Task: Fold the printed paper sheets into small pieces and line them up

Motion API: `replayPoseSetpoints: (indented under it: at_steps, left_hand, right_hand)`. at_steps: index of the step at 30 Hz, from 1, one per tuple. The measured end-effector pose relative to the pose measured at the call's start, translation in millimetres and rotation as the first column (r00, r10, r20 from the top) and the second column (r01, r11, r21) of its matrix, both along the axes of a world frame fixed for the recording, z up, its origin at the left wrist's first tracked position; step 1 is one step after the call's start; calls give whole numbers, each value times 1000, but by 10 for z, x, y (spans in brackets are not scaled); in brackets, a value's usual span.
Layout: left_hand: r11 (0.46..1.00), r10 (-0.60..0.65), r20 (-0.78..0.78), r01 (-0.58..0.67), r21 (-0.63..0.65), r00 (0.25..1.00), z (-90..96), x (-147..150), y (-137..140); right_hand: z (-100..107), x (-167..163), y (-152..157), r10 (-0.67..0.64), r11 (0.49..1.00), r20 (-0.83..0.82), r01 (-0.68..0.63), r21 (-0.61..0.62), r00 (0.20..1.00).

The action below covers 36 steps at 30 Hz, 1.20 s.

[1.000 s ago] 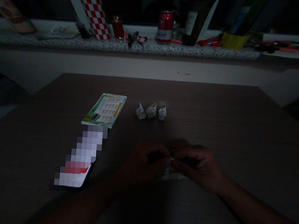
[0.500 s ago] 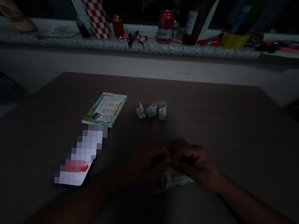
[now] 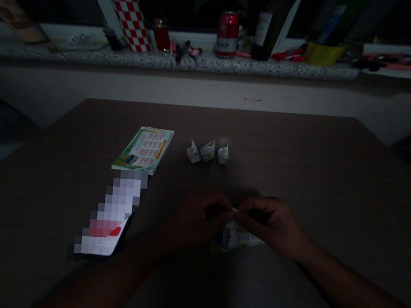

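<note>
While left hand (image 3: 199, 219) and right hand (image 3: 278, 225) pinch green-white printed paper (image 3: 237, 236) right of the flat lit phone (image 3: 113, 215), I'd align edges; then crease.

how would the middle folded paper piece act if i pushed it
The middle folded paper piece is probably light, being small and apparently paper. Its pointed, flat-sided shape suggests sliding or tipping rather than rolling. Pushed left, it may shift the left folded piece, which sits right beside it.
</note>
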<state>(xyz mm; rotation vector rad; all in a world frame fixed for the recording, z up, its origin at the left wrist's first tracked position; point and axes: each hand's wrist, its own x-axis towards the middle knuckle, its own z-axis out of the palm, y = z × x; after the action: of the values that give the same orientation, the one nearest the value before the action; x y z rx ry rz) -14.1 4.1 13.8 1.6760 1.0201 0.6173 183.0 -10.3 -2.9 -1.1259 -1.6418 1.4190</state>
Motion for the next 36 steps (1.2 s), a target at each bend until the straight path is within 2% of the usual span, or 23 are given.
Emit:
replayPoseSetpoints:
  at_steps: [7, 11, 15, 17, 20, 23, 29, 32, 36]
  left_hand:
    - [990, 19, -48, -12, 142, 999, 1, 5, 1]
    - [991, 37, -30, -33, 132, 999, -6, 20, -14]
    - [996, 82, -11, -81, 48, 997, 3, 25, -14]
    - [996, 75, -31, -74, 58, 997, 13, 18, -3]
    - [984, 30, -93, -14, 176, 995, 25, 9, 13]
    - [951, 12, -126, 28, 307, 992, 20, 10, 6]
    - [814, 11, -133, 68, 577, 991, -18, 23, -46]
    - [786, 24, -149, 74, 614, 989, 1, 47, -52]
    - [770, 63, -174, 63, 634, 983, 26, 78, -40]
  right_hand:
    - [20, -5, 14, -20, 998, -5, 20, 51, 1000]
    - [26, -6, 9, -53, 977, 28, 46, 210, 998]
    - [19, -10, 10, -97, 909, 53, 66, 411, 994]
    - [18, -10, 14, -102, 882, 68, 59, 468, 992]
    - [28, -7, 20, -100, 856, 112, 28, 516, 989]
    - [53, -8, 18, -82, 811, 134, -12, 585, 988]
    - [114, -30, 2, -87, 733, 161, -47, 679, 983]
    - [120, -43, 0, -106, 680, 151, -39, 733, 983]
    - [130, -68, 6, -137, 570, 103, -7, 821, 985]
